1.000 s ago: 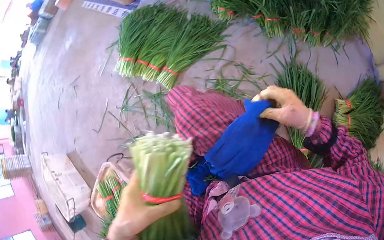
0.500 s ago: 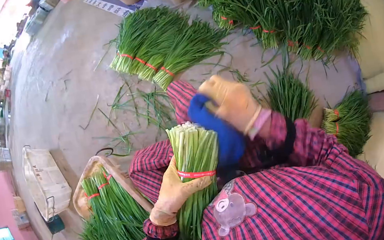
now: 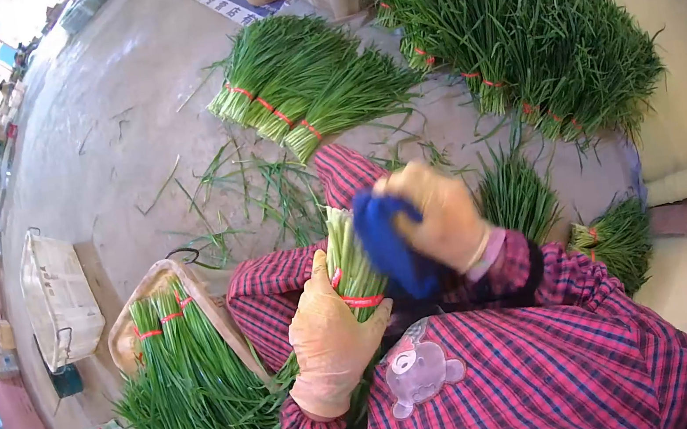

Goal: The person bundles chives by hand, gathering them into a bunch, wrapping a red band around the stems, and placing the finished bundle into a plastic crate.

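Note:
My left hand (image 3: pixel 325 341), in a pale rubber glove, is wrapped round a bunch of garlic chives (image 3: pixel 349 253) held upright before my body. A red band (image 3: pixel 362 301) ties the bunch, with its pale cut ends pointing up and its leaves mostly hidden below my hand. My right hand (image 3: pixel 441 213), gloved likewise and slightly blurred, is closed on a blue cloth (image 3: pixel 397 246). The cloth lies against the right side of the pale stems, near their upper ends.
Banded chive bunches lie in a tan basket (image 3: pixel 119 332) at my left. More bunches (image 3: pixel 305 78) lie on the floor ahead, beside a large pile (image 3: pixel 520 28). Loose leaves (image 3: pixel 278 193) litter the floor. A white crate (image 3: pixel 62 292) stands far left, and chives (image 3: pixel 619 244) rest at right.
The chive bunch has turned and shifted slightly right in my left hand. My right hand has moved a little down with the blue cloth, which now covers part of the stems. The view has shifted slightly.

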`<action>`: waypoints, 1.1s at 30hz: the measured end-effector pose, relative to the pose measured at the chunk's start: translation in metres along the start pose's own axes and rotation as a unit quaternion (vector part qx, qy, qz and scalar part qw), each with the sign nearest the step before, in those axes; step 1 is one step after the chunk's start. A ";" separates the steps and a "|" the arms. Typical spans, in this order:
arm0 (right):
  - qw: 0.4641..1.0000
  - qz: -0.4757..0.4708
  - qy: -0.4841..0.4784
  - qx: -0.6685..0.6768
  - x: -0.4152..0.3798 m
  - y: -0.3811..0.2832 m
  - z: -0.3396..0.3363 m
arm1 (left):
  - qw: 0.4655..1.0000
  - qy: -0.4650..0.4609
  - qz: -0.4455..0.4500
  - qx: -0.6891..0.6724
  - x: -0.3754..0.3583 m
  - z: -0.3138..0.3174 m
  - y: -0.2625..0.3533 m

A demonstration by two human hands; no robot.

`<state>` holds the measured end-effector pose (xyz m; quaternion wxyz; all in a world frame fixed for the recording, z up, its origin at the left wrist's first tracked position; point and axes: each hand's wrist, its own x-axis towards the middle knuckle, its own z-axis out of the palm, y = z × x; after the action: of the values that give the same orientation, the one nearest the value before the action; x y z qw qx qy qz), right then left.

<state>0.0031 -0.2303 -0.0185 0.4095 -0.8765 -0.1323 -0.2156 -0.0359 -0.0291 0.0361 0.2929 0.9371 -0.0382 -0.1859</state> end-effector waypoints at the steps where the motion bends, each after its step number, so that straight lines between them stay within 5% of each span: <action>1: 0.998 0.027 0.047 -0.008 0.005 0.008 -0.009 | 0.999 0.028 0.017 0.028 -0.006 0.000 0.000; 4: 0.993 0.039 0.113 -0.025 0.021 -0.019 -0.043 | 0.994 0.075 0.030 0.069 -0.013 0.005 0.005; 8: 0.975 -0.156 -0.150 -0.051 -0.001 -0.065 -0.026 | 0.972 0.110 0.118 0.168 -0.013 0.038 -0.002; 11: 0.993 0.002 -0.117 -0.004 0.002 -0.037 -0.008 | 0.963 0.077 0.068 0.251 -0.011 0.046 0.005; 16: 0.995 -0.003 -0.041 -0.094 0.013 -0.029 -0.016 | 0.980 0.048 0.044 0.188 -0.011 0.027 0.005; 18: 0.986 0.077 -0.057 -0.138 0.016 -0.006 -0.037 | 0.994 0.060 0.077 0.039 -0.015 0.008 -0.008; 22: 0.980 0.101 -0.132 0.106 -0.005 -0.026 -0.064 | 0.946 -0.020 0.069 -0.315 -0.012 -0.029 -0.037; 23: 0.972 0.062 -0.197 0.115 -0.014 -0.032 -0.061 | 0.895 -0.065 0.040 -0.439 -0.015 -0.036 -0.040; 27: 0.851 0.027 -0.521 0.058 -0.021 -0.052 -0.063 | 0.851 -0.102 0.013 -0.514 -0.015 -0.055 -0.047; 28: 0.851 0.025 -0.520 0.062 -0.019 -0.050 -0.065 | 0.854 -0.100 0.011 -0.511 -0.016 -0.057 -0.051; 31: 0.956 -0.073 -0.281 0.041 -0.003 -0.041 -0.071 | 0.856 -0.118 0.003 -0.504 -0.019 -0.062 -0.053; 33: 0.960 0.017 -0.250 0.121 0.001 -0.036 -0.070 | 0.877 -0.094 -0.016 -0.470 -0.027 -0.067 -0.047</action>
<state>-0.0296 -0.2620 0.0459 0.4702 -0.8485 -0.2405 0.0352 -0.0372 0.0508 0.0694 0.6911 0.6676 0.0414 -0.2738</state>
